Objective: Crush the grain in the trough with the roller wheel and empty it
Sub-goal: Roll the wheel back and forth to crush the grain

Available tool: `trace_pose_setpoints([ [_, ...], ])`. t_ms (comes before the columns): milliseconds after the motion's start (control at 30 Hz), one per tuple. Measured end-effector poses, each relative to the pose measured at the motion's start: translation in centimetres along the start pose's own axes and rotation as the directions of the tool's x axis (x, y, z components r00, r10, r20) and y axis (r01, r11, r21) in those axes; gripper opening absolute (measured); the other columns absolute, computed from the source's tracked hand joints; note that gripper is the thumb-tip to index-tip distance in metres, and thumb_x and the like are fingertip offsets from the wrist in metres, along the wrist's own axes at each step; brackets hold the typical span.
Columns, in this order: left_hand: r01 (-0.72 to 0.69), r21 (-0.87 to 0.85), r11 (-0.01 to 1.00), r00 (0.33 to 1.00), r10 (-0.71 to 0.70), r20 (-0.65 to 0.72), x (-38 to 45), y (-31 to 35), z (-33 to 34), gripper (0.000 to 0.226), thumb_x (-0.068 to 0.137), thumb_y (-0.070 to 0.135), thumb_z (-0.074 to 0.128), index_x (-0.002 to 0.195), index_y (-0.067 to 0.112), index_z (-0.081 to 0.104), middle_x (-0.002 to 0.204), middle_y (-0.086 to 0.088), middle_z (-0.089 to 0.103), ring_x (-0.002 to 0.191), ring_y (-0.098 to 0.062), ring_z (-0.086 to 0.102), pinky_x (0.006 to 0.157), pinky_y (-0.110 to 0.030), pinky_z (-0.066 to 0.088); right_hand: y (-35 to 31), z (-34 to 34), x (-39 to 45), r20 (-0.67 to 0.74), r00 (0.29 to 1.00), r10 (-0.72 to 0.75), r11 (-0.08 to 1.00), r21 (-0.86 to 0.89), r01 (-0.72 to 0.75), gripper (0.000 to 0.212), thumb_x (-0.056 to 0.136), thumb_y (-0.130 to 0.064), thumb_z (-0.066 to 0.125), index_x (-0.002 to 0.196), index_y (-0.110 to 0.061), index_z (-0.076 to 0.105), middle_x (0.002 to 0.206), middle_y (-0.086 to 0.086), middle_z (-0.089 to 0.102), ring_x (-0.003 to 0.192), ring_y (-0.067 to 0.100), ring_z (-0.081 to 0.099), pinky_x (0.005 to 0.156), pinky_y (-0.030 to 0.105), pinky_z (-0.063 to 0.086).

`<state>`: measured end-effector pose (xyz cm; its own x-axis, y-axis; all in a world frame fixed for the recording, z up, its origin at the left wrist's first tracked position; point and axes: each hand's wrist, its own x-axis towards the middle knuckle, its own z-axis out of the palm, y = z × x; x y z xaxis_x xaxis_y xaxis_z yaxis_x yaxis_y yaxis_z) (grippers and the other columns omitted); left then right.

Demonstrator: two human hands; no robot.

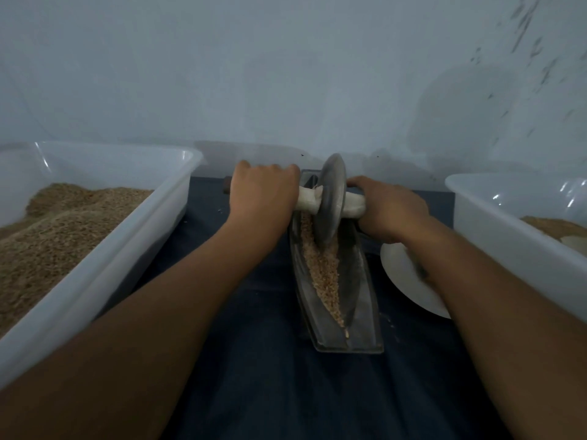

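Left hand (262, 193), right hand (389, 206) grip roller wheel (332, 198) axle; trough (365, 281) long axis runs toward counter near edge; grain (322, 271) lies nearer.

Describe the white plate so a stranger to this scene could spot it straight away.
Start at the dark metal trough lying lengthwise on the blue cloth in the middle. Just to its right, partly under the right forearm and beside the right-hand white tub, lies the white plate. It is the only flat, round white thing; the tubs are deep and rectangular.
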<state>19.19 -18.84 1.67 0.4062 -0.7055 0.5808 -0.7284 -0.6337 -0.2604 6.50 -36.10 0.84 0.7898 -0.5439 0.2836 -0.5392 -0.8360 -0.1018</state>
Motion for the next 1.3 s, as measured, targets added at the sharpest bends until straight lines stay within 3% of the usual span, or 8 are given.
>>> trace_pose_setpoints([
  [233,-0.023,-0.023,0.999,1.000,0.023,0.009,0.6,-0.6,0.4,0.012,0.090,0.017,0.056,0.097,0.019,0.046,0.079,0.001,0.054,0.073,-0.023,0.058,0.069,-0.035,0.031,-0.5,-0.9,0.5,0.065,0.998,0.002,1.000,-0.025,-0.001,0.067,0.086,-0.037,0.065,0.144,-0.049,0.035,0.132,-0.001,0.060,0.115,0.027,0.058,0.073,0.035,0.041],
  [333,-0.023,-0.032,0.999,1.000,0.024,0.018,0.5,-0.8,0.9,0.020,0.089,0.018,0.057,0.091,0.022,0.038,0.076,0.002,0.049,0.074,-0.023,0.058,0.069,-0.035,0.031,-0.6,-1.6,0.8,0.139,0.990,-0.033,0.998,-0.046,0.040,0.070,0.085,-0.038,0.067,0.146,-0.049,0.033,0.138,-0.003,0.057,0.121,0.026,0.056,0.085,0.039,0.049],
  [433,-0.004,-0.038,0.999,1.000,0.005,0.030,0.4,-1.0,1.5,0.024,0.088,0.019,0.059,0.089,0.022,0.035,0.082,-0.001,0.058,0.074,-0.025,0.059,0.069,-0.035,0.032,-1.0,-2.3,1.2,0.188,0.980,-0.062,0.995,-0.064,0.075,0.072,0.086,-0.035,0.065,0.149,-0.045,0.032,0.144,-0.001,0.053,0.126,0.028,0.053,0.097,0.043,0.048],
  [667,0.067,-0.210,0.975,0.995,-0.049,0.087,-0.6,-1.9,3.4,0.022,0.084,0.024,0.065,0.093,0.020,0.045,0.088,-0.005,0.064,0.077,-0.029,0.062,0.063,-0.035,0.042,-2.8,-3.3,2.3,0.103,0.986,-0.131,0.957,-0.247,0.153,0.061,0.084,-0.034,0.063,0.140,-0.041,0.042,0.134,0.002,0.059,0.117,0.030,0.057,0.076,0.039,0.038],
  [800,0.061,-0.164,0.985,0.997,-0.053,0.051,-0.3,-1.8,3.3,0.025,0.085,0.024,0.063,0.089,0.023,0.038,0.084,-0.003,0.062,0.070,-0.025,0.058,0.060,-0.033,0.034,-2.2,-2.9,1.9,0.070,0.989,-0.130,0.967,-0.212,0.142,0.067,0.085,-0.039,0.064,0.145,-0.046,0.036,0.138,0.000,0.058,0.120,0.028,0.056,0.078,0.038,0.040],
  [933,0.067,-0.097,0.993,0.997,-0.063,0.037,-0.3,-1.4,2.5,0.019,0.085,0.023,0.063,0.094,0.022,0.046,0.084,-0.002,0.062,0.071,-0.026,0.062,0.059,-0.033,0.037,-1.7,-2.2,2.1,0.059,0.993,-0.105,0.981,-0.158,0.114,0.068,0.085,-0.043,0.063,0.146,-0.050,0.033,0.139,-0.003,0.057,0.120,0.026,0.057,0.075,0.035,0.038],
  [1133,-0.018,0.051,0.999,0.998,0.020,-0.051,1.4,0.1,0.7,0.023,0.086,0.020,0.060,0.088,0.025,0.038,0.084,0.002,0.061,0.075,-0.023,0.062,0.070,-0.034,0.028,0.2,-0.9,1.2,0.164,0.985,-0.051,0.997,0.060,0.041,0.060,0.084,-0.034,0.061,0.136,-0.053,0.039,0.131,-0.006,0.061,0.114,0.027,0.060,0.085,0.043,0.053],
  [1300,-0.014,0.018,1.000,0.999,0.015,-0.050,1.1,-0.2,1.3,0.012,0.087,0.020,0.059,0.094,0.023,0.049,0.083,0.002,0.060,0.071,-0.021,0.059,0.070,-0.033,0.028,0.4,-0.6,1.3,0.123,0.991,-0.043,0.999,0.023,0.041,0.066,0.083,-0.034,0.062,0.140,-0.055,0.035,0.133,-0.005,0.060,0.114,0.027,0.060,0.074,0.035,0.044],
])
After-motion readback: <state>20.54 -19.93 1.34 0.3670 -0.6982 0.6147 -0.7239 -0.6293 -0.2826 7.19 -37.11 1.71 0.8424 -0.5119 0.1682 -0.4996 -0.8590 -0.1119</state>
